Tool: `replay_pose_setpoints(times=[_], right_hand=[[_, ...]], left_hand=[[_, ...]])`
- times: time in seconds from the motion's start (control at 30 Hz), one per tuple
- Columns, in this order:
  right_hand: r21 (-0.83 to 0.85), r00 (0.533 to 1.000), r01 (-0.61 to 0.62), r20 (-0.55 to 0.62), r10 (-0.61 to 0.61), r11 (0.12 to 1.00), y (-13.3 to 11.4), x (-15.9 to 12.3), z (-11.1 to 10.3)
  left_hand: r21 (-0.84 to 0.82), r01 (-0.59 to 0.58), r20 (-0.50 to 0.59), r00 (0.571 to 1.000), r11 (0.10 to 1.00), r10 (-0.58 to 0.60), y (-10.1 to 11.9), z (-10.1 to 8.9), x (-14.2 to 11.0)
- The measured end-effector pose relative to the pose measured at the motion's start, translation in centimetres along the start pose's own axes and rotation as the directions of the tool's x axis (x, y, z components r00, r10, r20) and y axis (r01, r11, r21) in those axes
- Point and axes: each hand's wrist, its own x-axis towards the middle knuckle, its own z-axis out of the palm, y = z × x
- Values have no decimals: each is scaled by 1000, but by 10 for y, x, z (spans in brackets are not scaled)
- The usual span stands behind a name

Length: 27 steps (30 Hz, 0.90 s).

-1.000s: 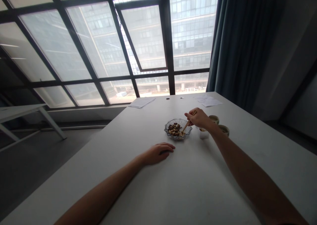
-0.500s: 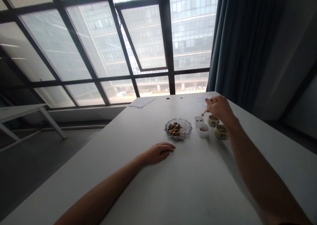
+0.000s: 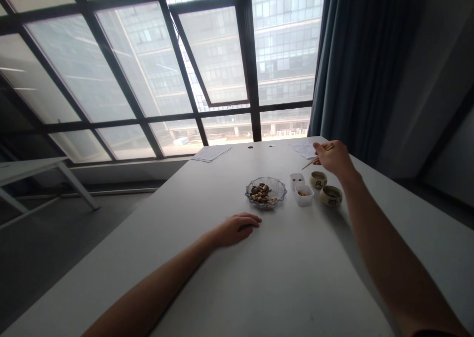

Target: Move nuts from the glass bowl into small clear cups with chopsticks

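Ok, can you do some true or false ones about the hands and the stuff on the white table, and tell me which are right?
1. The right hand holds slim brown wooden chopsticks. True.
2. The left hand is inside the clear glass bowl. False: it rests on the white table, on the near side of the bowl.
3. Two round cream pots with dark markings stand to the right of the bowl. True.
4. The chopstick tips are poking the food in the bowl. False: they point down in the air, away from it.
5. There are two small white plastic cups. True.
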Motion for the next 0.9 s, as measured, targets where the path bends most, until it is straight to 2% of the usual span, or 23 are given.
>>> replay_pose_setpoints(times=[0.1, 0.17, 0.37, 0.6, 0.7, 0.9], right_hand=[[306, 977, -94, 210, 29, 947, -14, -8, 6], [414, 944, -147, 329, 3, 898, -25, -15, 10], [395, 844, -197, 533, -49, 897, -44, -33, 23], [385, 745, -227, 660, -95, 895, -44, -46, 47], [361, 743, -188, 660, -108, 913, -43, -49, 51], [381, 806, -174, 585, -91, 908, -43, -48, 50]], left_hand=[[-2, -1, 0, 1000, 1000, 1, 0, 1, 3], [-2, -3, -2, 1000, 1000, 3, 1, 2, 5], [-1, -5, -1, 1000, 1000, 5, 4, 1, 9], [12, -3, 9, 1000, 1000, 2, 9, 1, 13], [14, -2, 10, 1000, 1000, 2, 11, 0, 13], [9, -1, 20, 1000, 1000, 1, 13, -1, 13]])
